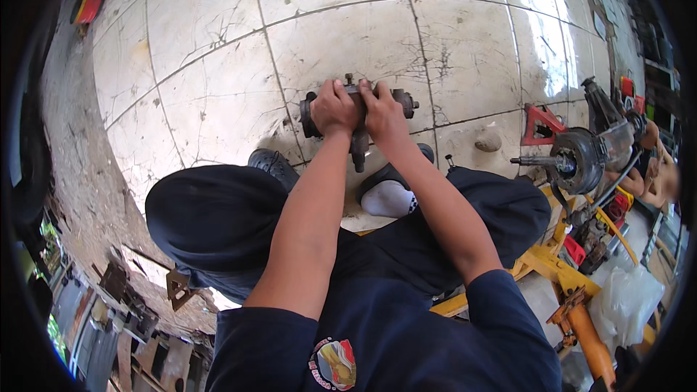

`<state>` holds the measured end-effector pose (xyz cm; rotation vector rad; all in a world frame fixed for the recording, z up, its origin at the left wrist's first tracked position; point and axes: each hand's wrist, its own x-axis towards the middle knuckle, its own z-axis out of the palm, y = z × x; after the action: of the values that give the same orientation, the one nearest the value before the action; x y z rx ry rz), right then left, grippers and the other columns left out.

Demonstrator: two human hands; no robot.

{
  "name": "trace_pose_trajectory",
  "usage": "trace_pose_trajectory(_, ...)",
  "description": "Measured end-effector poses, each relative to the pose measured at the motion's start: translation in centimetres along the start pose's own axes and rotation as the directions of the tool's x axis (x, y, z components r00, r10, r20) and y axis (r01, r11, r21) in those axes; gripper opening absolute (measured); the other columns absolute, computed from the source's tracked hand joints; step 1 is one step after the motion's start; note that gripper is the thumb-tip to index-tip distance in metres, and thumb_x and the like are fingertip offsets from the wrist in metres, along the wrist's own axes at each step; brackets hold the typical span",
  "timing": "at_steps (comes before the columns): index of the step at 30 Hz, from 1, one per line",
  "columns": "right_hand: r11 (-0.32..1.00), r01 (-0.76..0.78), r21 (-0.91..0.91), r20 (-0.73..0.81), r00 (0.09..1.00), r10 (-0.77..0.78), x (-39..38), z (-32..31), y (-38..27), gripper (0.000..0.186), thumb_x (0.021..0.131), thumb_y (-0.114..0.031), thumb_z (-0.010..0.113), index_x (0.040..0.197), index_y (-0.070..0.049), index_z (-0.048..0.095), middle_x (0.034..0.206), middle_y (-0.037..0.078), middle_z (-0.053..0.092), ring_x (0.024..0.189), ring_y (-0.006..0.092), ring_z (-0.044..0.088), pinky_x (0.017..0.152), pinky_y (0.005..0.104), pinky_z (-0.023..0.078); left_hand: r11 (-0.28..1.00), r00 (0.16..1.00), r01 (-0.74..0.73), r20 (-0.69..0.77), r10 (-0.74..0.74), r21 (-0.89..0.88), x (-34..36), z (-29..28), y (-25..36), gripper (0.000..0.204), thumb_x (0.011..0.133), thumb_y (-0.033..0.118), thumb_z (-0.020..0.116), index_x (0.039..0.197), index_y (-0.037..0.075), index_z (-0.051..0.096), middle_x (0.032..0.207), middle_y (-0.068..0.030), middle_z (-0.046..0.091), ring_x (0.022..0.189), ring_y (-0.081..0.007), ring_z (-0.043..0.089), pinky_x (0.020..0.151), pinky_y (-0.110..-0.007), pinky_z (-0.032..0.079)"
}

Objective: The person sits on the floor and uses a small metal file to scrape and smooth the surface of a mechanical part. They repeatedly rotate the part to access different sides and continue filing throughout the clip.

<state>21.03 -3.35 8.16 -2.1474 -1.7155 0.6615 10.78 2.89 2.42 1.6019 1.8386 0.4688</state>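
Observation:
A dark, greasy metal machine part with a cylindrical housing (309,116) lies crosswise on the tiled floor between my feet. My left hand (335,110) is closed over its left half, the fingers curled on top. Close beside it, my right hand (385,117) grips the middle and right half. A short stub shaft (359,154) points from the part toward me, and a small bolt-like fitting (349,78) sticks out on the far side. At the right end a round cap with a narrow tip shows. My palms hide most of the middle of the housing.
To the right stand a red jack stand (541,125), an axle with a brake drum (577,160) and a yellow metal frame (544,265). A stone (487,141) sits on the tiles. Another person (657,170) is at the far right. Scrap metal lies lower left.

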Motion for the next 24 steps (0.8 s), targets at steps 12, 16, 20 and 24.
trace_pose_trajectory(12, 0.999, 0.017, 0.028, -0.03, 0.999, -0.016, -1.9, 0.6, -0.5, 0.052, 0.09, 0.004, 0.052, 0.141, 0.001, 0.057, 0.113, 0.023, 0.056, 0.085, 0.0449, 0.068, 0.074, 0.0495, 0.058, 1.0, 1.0, -0.01, -0.01, 0.01, 0.008, 0.0, 0.0, -0.2, 0.036, 0.105, 0.032, 0.043, 0.092, 0.006, 0.064, 0.094, -0.0206, 0.072, 0.091, -0.0434, 0.067, 0.084, -0.052, 0.049)
trace_pose_trajectory(16, 0.998, -0.056, -0.003, 0.158, 0.986, 0.056, -4.6, -0.6, -0.8, 0.052, 0.09, 0.004, 0.051, 0.141, 0.001, 0.056, 0.114, 0.024, 0.056, 0.085, 0.045, 0.068, 0.074, 0.0495, 0.058, 1.0, 0.999, -0.005, -0.039, 0.005, 0.0, 0.0, 0.4, -0.3, 0.037, 0.105, 0.033, 0.044, 0.092, 0.006, 0.065, 0.094, -0.0209, 0.072, 0.09, -0.0441, 0.067, 0.084, -0.052, 0.049)
trace_pose_trajectory(20, 0.999, -0.04, 0.013, -0.038, 0.998, 0.04, -1.3, 0.2, -0.3, 0.053, 0.092, 0.002, 0.05, 0.144, 0.001, 0.054, 0.113, 0.023, 0.055, 0.083, 0.0441, 0.068, 0.073, 0.0501, 0.057, 1.0, 1.0, 0.016, 0.024, -0.017, 0.013, 0.1, -0.4, 0.9, 0.037, 0.105, 0.034, 0.045, 0.094, 0.007, 0.067, 0.094, -0.0207, 0.073, 0.088, -0.045, 0.068, 0.084, -0.054, 0.05)
trace_pose_trajectory(24, 0.998, -0.063, 0.03, 0.084, 0.995, 0.06, -5.7, 0.5, -0.6, 0.053, 0.091, 0.003, 0.05, 0.145, 0.001, 0.052, 0.112, 0.024, 0.053, 0.084, 0.0452, 0.067, 0.073, 0.0508, 0.056, 1.0, 0.998, 0.011, -0.069, -0.009, 0.019, -0.3, 0.3, 0.1, 0.037, 0.104, 0.034, 0.045, 0.096, 0.008, 0.07, 0.096, -0.0198, 0.074, 0.09, -0.0454, 0.068, 0.084, -0.054, 0.052)
